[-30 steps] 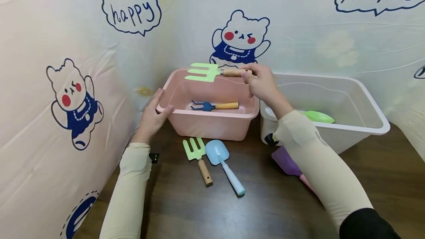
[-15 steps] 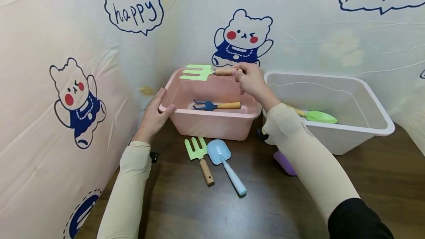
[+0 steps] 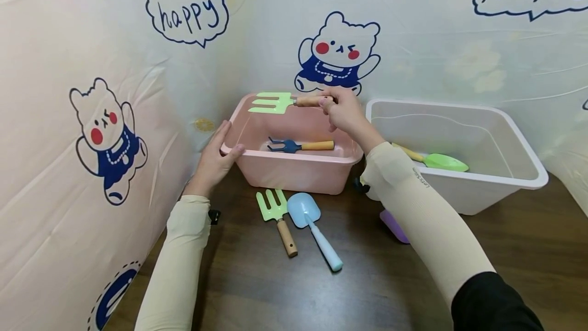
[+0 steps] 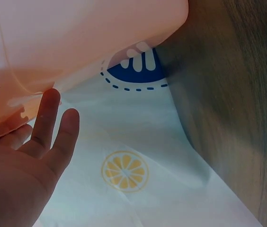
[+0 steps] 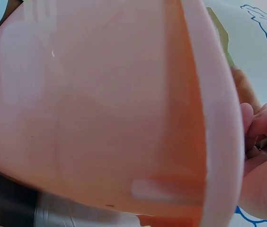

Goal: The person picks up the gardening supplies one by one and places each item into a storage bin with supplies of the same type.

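My right hand (image 3: 346,111) grips the wooden handle of a light green garden fork (image 3: 274,103), held level over the far rim of the pink bin (image 3: 289,171), tines to the left. In the right wrist view, curled fingers (image 5: 261,125) show beyond the bin's rim. My left hand (image 3: 213,160) rests at the bin's left front corner, thumb on the front rim. Its outer fingers stand straight in the left wrist view (image 4: 50,120). Inside the bin lies a small blue rake (image 3: 300,146) with a yellow handle.
A second green garden fork (image 3: 277,218) and a light blue shovel (image 3: 312,226) lie before the pink bin. Right of it stands a white bin (image 3: 482,185) holding a green trowel (image 3: 445,162). A purple tool (image 3: 393,226) is partly under my right forearm. Printed sheeting (image 3: 257,24) surrounds the table.
The right hand has moved left with the green fork, further over the pink bin, and then dipped slightly. The left hand keeps its place at the corner.
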A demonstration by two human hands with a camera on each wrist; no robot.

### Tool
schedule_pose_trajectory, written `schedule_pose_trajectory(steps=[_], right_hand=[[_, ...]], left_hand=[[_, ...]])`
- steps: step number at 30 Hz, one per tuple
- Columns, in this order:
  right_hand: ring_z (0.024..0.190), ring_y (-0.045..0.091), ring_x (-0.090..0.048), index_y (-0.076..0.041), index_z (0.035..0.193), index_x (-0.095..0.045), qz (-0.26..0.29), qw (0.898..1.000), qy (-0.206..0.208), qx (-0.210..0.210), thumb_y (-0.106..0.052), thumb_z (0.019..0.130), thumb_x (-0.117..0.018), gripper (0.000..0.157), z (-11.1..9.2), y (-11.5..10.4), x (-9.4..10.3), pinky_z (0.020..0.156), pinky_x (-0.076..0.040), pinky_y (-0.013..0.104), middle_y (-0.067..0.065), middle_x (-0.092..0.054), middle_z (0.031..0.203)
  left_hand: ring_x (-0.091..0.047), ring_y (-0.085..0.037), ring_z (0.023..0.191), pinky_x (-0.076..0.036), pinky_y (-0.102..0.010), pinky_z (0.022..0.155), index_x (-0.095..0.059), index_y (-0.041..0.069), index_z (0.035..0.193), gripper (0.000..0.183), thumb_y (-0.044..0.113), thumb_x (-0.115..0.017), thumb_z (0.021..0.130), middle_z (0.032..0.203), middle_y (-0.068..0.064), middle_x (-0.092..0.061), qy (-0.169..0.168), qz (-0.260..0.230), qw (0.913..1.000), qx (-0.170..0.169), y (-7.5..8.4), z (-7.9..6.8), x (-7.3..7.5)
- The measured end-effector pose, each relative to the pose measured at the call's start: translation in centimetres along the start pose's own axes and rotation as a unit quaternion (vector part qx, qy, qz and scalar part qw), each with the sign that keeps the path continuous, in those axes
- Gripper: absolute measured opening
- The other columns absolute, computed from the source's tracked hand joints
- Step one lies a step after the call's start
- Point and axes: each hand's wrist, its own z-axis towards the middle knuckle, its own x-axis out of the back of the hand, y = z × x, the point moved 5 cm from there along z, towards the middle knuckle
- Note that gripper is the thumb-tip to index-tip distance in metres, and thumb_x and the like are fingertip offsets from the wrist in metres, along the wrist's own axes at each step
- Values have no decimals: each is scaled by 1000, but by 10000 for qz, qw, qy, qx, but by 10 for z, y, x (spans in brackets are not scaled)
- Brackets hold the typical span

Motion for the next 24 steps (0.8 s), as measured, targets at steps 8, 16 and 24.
schedule_pose_trajectory(steps=[8,16,24], right_hand=[[54,20,-49,-14,125,-64,2,9999,-7,-127,-25,107,-51,25,4,8,-2,57,-54,30,11,-55,96],[55,19,-48,-13,123,-65,8,9999,60,-124,-25,107,-51,25,5,8,-4,57,-55,30,11,-55,94],[54,20,-50,-16,128,-63,132,9992,-20,-383,-28,107,-51,26,6,12,-10,60,-55,33,11,-56,97]], left_hand=[[-16,-23,151,-16,-49,119,-30,14,161,80,41,-69,96,167,-3,-21,-18,-48,10000,13,0,1,0],[-17,-23,151,-16,-50,119,-29,14,161,88,56,-67,93,167,-3,-20,-23,-36,10000,5,-1,1,1],[-17,-24,151,-17,-51,119,-29,14,161,83,47,-68,95,167,-4,-21,-19,-62,10000,-9,0,1,0]])
